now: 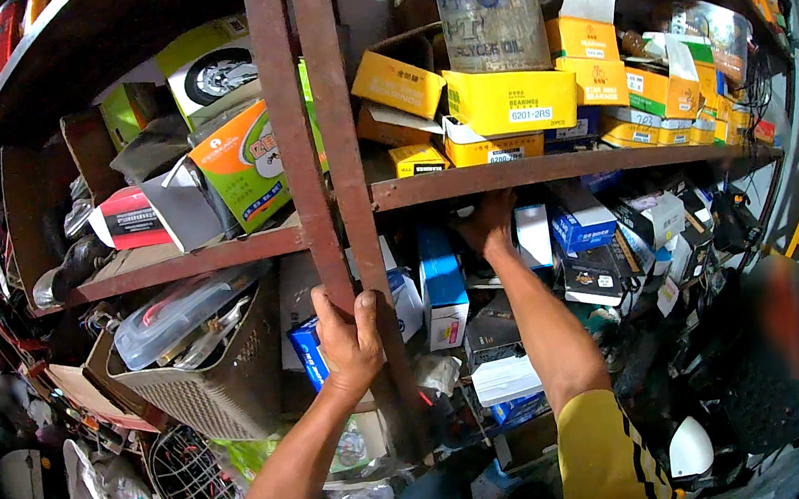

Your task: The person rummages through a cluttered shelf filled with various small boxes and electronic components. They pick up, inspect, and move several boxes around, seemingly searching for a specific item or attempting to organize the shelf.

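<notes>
My left hand [349, 342] is closed round a brown metal shelf upright [285, 103], its thumb lying along the metal. A second upright [332, 107] runs close beside it. My right arm reaches under the brown shelf board [561, 169], into the lower shelf. The right hand [487, 226] is in shadow there, its fingers hidden, so what they touch does not show. Left of that hand stands a tall blue box [442, 279]. A white and blue box [533, 237] is just right of it. Black boxes [491, 330] lie lower down, below the forearm.
Yellow boxes [513, 98] crowd the upper shelf around a worn cylindrical oil container [491, 20]. Green and orange boxes [252, 163] stand left of the uprights. A plastic basket [211, 390] bears a clear-lidded container [182, 319]. Below it is a wire basket [188, 479].
</notes>
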Tool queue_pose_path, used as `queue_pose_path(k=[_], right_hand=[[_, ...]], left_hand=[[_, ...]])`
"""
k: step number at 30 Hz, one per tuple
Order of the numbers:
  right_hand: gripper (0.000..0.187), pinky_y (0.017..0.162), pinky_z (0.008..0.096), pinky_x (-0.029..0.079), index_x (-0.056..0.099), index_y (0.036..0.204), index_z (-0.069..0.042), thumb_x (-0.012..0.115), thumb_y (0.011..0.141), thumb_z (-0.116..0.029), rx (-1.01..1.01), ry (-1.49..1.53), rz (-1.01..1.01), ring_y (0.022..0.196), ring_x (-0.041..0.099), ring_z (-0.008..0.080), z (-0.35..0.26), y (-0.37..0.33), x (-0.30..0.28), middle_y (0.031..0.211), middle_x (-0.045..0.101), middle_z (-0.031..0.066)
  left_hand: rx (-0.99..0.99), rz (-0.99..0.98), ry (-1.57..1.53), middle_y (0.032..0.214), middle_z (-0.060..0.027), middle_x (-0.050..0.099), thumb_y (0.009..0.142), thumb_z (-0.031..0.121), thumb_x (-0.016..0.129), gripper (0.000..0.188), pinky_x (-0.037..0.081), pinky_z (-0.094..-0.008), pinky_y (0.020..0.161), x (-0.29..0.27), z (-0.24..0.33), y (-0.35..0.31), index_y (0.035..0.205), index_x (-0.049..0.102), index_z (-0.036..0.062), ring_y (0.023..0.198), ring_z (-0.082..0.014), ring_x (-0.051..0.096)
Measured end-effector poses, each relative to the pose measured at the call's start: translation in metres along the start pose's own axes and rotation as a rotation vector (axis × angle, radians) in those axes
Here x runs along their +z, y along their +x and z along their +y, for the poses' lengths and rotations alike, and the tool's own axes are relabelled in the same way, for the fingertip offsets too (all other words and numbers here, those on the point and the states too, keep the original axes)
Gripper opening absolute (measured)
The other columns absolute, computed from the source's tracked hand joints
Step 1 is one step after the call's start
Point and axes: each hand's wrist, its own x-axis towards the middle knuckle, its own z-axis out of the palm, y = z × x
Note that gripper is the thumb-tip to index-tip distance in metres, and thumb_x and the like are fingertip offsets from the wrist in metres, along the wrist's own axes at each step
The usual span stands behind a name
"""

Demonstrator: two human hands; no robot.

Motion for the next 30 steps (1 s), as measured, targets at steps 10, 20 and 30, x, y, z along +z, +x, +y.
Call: queue_pose_path(k=[10, 20, 30], right_hand=[[0.107, 0.117, 0.0497, 0.034, 0.036, 0.152, 0.002, 0.093, 0.062, -0.016, -0.109, 0.209, 0.242, 0.137, 0.038, 0.0449, -0.024, -0.08, -0.117, 0.143, 0.036, 0.0253], [0.117, 0.116, 0.0535, 0.034, 0.032, 0.157, -0.001, 0.093, 0.059, -0.017, -0.041, 0.268, 0.271, 0.137, 0.039, 0.0425, -0.013, -0.19, -0.185, 0.146, 0.034, 0.0255], [0.138, 0.123, 0.0525, 0.029, 0.013, 0.163, 0.002, 0.101, 0.059, -0.016, -0.01, 0.327, 0.255, 0.15, 0.031, 0.0412, -0.024, -0.202, -0.18, 0.165, 0.025, 0.0271]], left_hand=[[-0.066, -0.041, -0.004, 0.097, -0.0129, 0.067, 0.107, 0.022, 0.06, 0.028, 0.052, -0.0361, 0.077, -0.002, 0.0, -0.003, 0.121, 0.047, 0.0016, 0.087, -0.0206, 0.065], [-0.09, -0.031, -0.019, 0.099, -0.0102, 0.063, 0.109, 0.027, 0.059, 0.032, 0.05, -0.033, 0.08, 0.002, -0.003, -0.003, 0.124, 0.048, 0.0018, 0.088, -0.0176, 0.059], [-0.022, -0.018, -0.007, 0.105, -0.0101, 0.062, 0.109, 0.03, 0.058, 0.037, 0.05, -0.0331, 0.085, 0.004, -0.009, -0.001, 0.128, 0.047, 0.0, 0.094, -0.0186, 0.059]])
